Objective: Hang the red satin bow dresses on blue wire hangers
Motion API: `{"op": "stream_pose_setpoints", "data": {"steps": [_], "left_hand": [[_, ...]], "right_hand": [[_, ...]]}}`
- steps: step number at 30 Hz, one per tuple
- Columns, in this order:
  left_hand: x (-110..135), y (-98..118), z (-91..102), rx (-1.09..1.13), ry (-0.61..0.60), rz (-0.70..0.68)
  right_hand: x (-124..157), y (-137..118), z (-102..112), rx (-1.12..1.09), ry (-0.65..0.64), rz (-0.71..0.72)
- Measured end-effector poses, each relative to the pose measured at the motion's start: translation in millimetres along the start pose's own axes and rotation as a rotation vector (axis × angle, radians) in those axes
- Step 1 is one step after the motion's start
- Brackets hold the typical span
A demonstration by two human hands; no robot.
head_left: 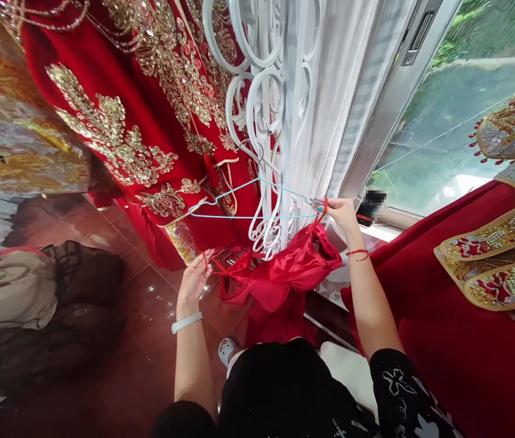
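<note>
A red satin dress (280,280) with thin straps hangs between my two hands, in front of my body. My left hand (195,275) is closed on one of its straps, below and apart from the hanger's left end. Behind the dress is a light blue hanger (239,216), its hook up by the white scrolled metalwork; whether it is hooked there I cannot tell. My right hand (338,213) pinches the hanger's right end together with the other strap, which loops over that end.
Red gowns with gold beading (115,134) hang at the left, near a white scrolled metal stand (264,91). Another beaded red garment (490,261) is on the right beside the window (449,128). A beige bag (11,289) lies on dark netting over the tiled floor (148,316).
</note>
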State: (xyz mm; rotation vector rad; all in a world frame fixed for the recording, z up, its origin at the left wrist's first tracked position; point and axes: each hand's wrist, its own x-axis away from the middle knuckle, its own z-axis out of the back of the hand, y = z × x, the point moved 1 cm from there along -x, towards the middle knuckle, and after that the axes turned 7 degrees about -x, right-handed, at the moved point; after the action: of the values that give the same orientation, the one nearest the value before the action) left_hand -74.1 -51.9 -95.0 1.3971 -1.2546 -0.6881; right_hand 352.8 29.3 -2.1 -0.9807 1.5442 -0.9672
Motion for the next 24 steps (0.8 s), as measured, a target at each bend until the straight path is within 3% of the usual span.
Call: {"op": "stream_pose_setpoints", "data": {"steps": [4,9,16,20,24], "left_hand": [[1.4,4.4,-1.3,0.030,0.031,-0.119],[8.0,14.8,4.1,-0.016,0.093,-0.216],[7.4,44.0,3.0,-0.070,0.126,-0.305],[2.3,69.6,-8.1,-0.119,0.120,-0.354],[6.8,100.3,-29.5,-0.256,0.015,-0.439]], "right_hand": [[0.5,-18.6,-18.7,0.153,-0.134,0.008],[5.1,-16.3,-36.2,0.179,-0.141,-0.023],[12.8,-33.9,-30.1,0.460,-0.286,0.096],[13.4,-46.1,-27.2,0.700,-0.164,0.236],[9.8,-46.0,-29.3,0.864,-0.004,0.348]]}}
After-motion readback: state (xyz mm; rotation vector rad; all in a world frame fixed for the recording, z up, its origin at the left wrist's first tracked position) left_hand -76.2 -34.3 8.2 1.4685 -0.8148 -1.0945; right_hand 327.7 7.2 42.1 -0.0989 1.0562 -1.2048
